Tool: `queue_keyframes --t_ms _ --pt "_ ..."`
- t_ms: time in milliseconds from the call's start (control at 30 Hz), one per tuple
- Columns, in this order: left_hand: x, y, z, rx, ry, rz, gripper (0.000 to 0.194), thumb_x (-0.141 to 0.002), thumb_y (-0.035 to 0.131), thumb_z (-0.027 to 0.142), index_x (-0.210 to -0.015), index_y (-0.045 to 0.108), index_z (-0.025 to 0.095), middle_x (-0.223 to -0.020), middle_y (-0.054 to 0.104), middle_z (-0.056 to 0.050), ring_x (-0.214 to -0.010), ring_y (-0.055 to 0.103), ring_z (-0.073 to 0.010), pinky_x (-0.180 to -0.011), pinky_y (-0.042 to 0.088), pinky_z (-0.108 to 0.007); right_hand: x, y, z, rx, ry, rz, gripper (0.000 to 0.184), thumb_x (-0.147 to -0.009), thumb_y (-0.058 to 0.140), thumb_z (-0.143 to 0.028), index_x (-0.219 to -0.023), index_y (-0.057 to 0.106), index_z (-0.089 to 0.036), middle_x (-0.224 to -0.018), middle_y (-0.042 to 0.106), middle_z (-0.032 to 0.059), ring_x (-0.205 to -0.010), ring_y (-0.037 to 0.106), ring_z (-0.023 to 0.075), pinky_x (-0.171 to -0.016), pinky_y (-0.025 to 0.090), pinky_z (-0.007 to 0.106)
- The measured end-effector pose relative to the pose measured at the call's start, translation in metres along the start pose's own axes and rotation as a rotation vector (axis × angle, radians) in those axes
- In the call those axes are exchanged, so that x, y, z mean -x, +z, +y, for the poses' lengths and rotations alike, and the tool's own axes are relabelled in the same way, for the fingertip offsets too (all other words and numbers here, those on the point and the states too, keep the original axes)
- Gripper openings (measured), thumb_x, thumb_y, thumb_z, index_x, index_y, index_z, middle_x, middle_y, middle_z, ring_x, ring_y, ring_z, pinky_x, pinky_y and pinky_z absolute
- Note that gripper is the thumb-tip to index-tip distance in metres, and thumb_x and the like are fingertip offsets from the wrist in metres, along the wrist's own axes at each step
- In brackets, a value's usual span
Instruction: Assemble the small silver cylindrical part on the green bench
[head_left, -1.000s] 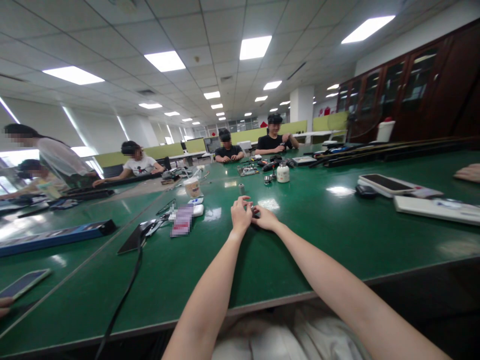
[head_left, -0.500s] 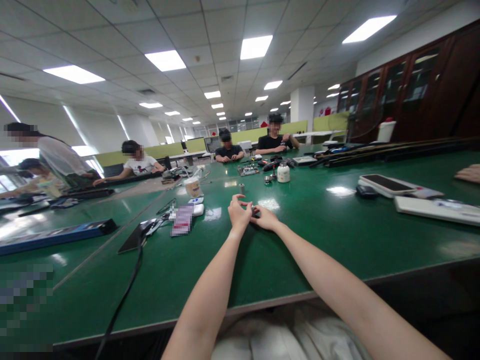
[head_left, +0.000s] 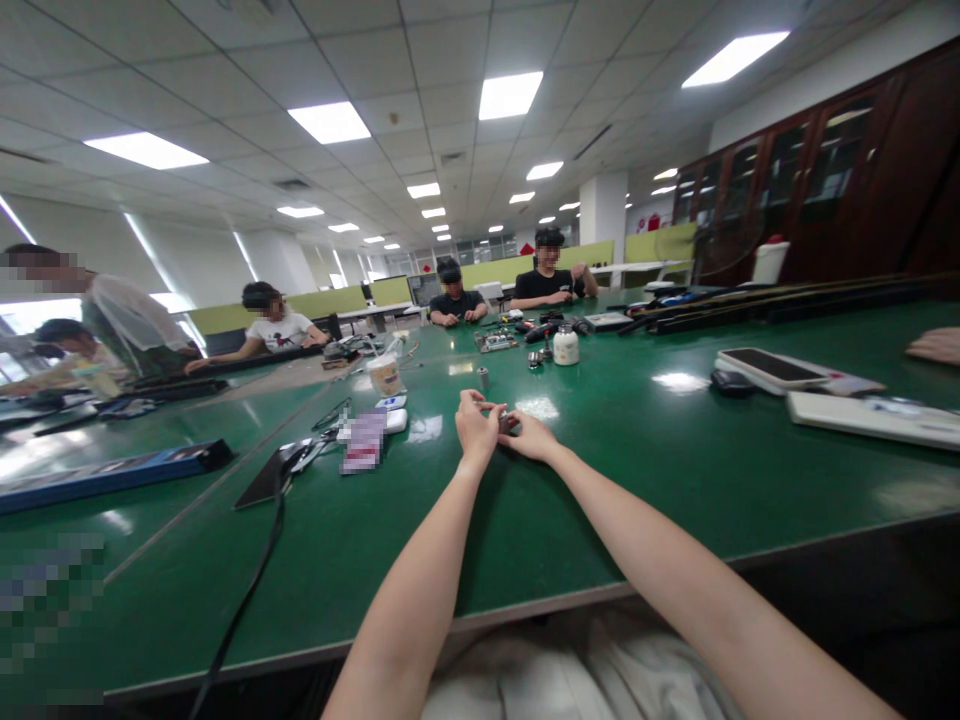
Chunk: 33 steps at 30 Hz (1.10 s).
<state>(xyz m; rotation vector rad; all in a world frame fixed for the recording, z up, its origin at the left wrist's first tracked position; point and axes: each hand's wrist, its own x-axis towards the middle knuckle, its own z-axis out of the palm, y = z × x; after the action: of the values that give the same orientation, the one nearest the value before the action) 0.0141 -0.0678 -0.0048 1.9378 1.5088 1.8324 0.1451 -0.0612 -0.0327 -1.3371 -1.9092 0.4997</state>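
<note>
My left hand (head_left: 475, 428) and my right hand (head_left: 532, 437) meet above the green table, fingers bent toward each other. Between their fingertips is a small grey metal-looking piece (head_left: 507, 422), partly covered by the fingers; its exact kind is too small to make out. Both hands are closed on it. Just beyond my left hand a small grey metal cylinder (head_left: 484, 378) stands upright on the table, apart from the fingers.
To the left lie a phone-like pinkish object (head_left: 364, 441), a paper cup (head_left: 386, 375) and a black cable (head_left: 259, 560). Farther back stand a white jar (head_left: 565, 346) and small metal parts (head_left: 535, 358). A phone (head_left: 772, 367) lies right. Several people sit around the table.
My fingers have shifted slightly around the small grey piece, and more of it shows between them. The standing person at the far left has leaned a little.
</note>
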Motion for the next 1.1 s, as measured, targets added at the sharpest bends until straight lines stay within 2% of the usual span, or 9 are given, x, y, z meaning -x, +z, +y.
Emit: queue_keyframes --t_ms 233,567,900,1100 --pt "-0.001 0.000 -0.002 -0.036 0.022 0.000 0.041 -0.071 0.075 0.029 -0.093 0.041 0.022 -0.072 0.069 0.002 -0.076 0.067 -0.0175 -0.075 0.045 -0.029 -0.001 0.002 0.001 -0.013 -0.006 0.014 0.037 -0.071 0.072 -0.039 -0.101 0.061 -0.021 -0.102 0.070 0.0043 -0.084 0.066 0.0185 -0.071 0.047 0.028" --pt "0.000 -0.003 0.004 -0.042 0.031 -0.040 0.040 -0.077 0.071 0.029 -0.107 0.046 0.021 -0.073 0.071 0.000 -0.091 0.067 -0.0194 -0.083 0.044 -0.031 -0.002 0.002 0.002 -0.028 -0.011 0.015 0.035 -0.070 0.073 -0.038 -0.098 0.060 -0.022 -0.098 0.070 0.0024 -0.075 0.064 0.0158 -0.066 0.046 0.027" --pt "0.003 -0.007 0.010 -0.132 0.072 0.025 0.036 -0.074 0.073 0.032 -0.098 0.049 0.022 -0.071 0.070 0.001 -0.086 0.065 -0.0211 -0.081 0.042 -0.033 -0.001 0.002 0.001 -0.033 -0.015 0.026 0.037 -0.068 0.076 -0.039 -0.096 0.060 -0.022 -0.096 0.070 0.0027 -0.076 0.065 0.0165 -0.065 0.047 0.026" --pt "0.001 -0.005 0.006 -0.063 0.002 -0.001 0.040 -0.070 0.074 0.038 -0.098 0.050 0.023 -0.073 0.071 0.001 -0.084 0.067 -0.0202 -0.080 0.044 -0.031 -0.001 0.002 0.002 -0.035 -0.012 0.019 0.037 -0.068 0.076 -0.038 -0.097 0.059 -0.022 -0.095 0.070 0.0026 -0.073 0.064 0.0157 -0.063 0.046 0.026"
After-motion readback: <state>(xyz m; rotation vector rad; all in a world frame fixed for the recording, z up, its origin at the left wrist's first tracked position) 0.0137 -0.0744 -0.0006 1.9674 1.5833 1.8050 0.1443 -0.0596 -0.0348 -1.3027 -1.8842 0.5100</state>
